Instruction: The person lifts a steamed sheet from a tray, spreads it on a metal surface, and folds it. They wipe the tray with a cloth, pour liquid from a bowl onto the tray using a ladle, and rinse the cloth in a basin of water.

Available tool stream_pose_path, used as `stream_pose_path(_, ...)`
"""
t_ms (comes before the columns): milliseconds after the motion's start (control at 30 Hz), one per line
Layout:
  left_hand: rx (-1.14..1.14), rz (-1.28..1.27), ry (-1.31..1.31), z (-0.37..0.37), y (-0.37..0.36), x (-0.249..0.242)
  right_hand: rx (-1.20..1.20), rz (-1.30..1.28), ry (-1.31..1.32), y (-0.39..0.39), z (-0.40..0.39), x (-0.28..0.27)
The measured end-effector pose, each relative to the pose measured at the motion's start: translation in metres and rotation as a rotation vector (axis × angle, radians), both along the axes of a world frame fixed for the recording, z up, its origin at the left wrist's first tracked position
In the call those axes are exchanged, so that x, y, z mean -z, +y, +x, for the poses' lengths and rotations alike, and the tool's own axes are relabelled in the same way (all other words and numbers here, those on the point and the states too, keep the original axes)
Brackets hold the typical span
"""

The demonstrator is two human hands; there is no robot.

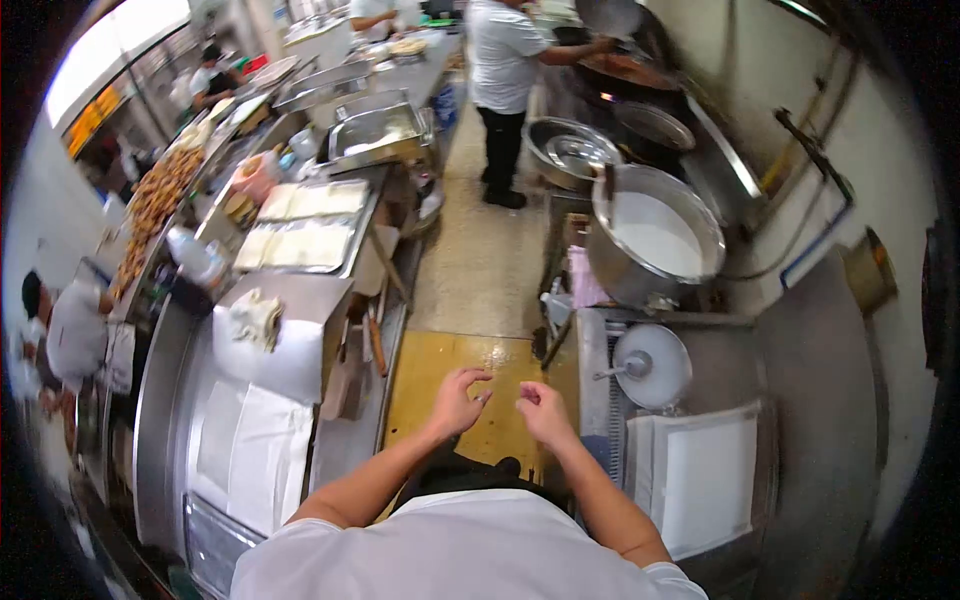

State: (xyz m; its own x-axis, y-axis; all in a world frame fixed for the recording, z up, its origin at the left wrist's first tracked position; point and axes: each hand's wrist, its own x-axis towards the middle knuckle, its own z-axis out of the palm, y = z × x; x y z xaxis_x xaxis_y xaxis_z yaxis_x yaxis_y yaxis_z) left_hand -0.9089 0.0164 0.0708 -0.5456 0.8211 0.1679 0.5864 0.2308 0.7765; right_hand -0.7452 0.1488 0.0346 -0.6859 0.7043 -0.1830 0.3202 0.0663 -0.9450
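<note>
Both my hands are raised in front of my body, above the yellow floor (415, 370). My left hand (461, 402) has its fingers curved and apart, with nothing in it. A short gap to its right, my right hand (543, 411) has its fingers bent in towards the thumb; whether anything small is between them is too small to tell. To the right, a metal counter holds a white round lid or bowl (655, 372) and a tray with a white sheet (705, 480). To the left lie white cloths (270, 455) and a crumpled cloth (256, 320).
A large pot of white liquid (655, 235) stands at the right, with a metal basin (572, 150) behind it. A person (500, 70) stands ahead in the aisle by a wok. Trays of pale sheets (305, 225) line the left counter. Other people are at the far left.
</note>
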Motion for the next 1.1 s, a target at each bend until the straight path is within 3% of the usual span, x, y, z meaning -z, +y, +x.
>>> stream_pose_path(233,-0.298,0.142,-0.005,-0.080,-0.096,-0.027,-0.393,-0.002,0.025,-0.064,-0.132,-0.039)
stream_pose_path(333,-0.467,0.153,-0.138,-0.120,-0.141,-0.036,-0.546,0.071,0.015,-0.103,-0.199,-0.057)
stream_pose_path(533,-0.732,0.285,-0.332,-0.230,-0.240,-0.009,-0.809,0.174,0.002,-0.194,-0.353,-0.078)
stream_pose_path(833,-0.873,0.379,-0.494,-0.344,-0.331,0.006,-0.729,0.765,0.037,-0.284,-0.554,-0.072)
stream_pose_path(933,-0.909,0.375,-0.507,-0.359,-0.345,0.014,-0.840,0.854,-0.133,-0.297,-0.585,-0.077)
stream_pose_path(1100,-0.916,0.410,-0.542,-0.367,-0.356,0.028,-0.848,0.933,-0.146,-0.308,-0.615,-0.047)
